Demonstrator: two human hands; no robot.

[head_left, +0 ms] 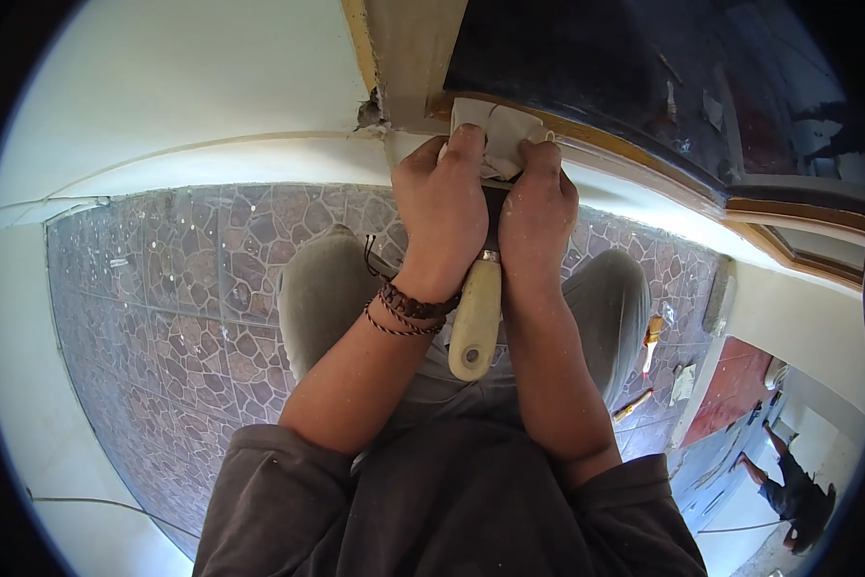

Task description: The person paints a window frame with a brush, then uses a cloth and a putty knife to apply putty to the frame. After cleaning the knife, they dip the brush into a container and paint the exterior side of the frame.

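My left hand [442,216] and my right hand [536,226] are side by side, both closed, with thumbs pressing on a crumpled white cloth or paper [500,144]. Between them is a putty knife [476,317], its pale yellow handle pointing back toward me and its dark blade running up under the white piece. The blade's far edge is hidden by that piece and my fingers. Just beyond my thumbs runs the wooden frame [586,130] of a dark glass pane [586,67].
My knees are bent above a stone-patterned floor [182,279] with white specks. A paintbrush [652,337] and another brush-like tool [632,406] lie at the right, near a pale scrap [682,383]. A person [798,490] is farther off at lower right. A broken wall corner [370,113] is at upper left.
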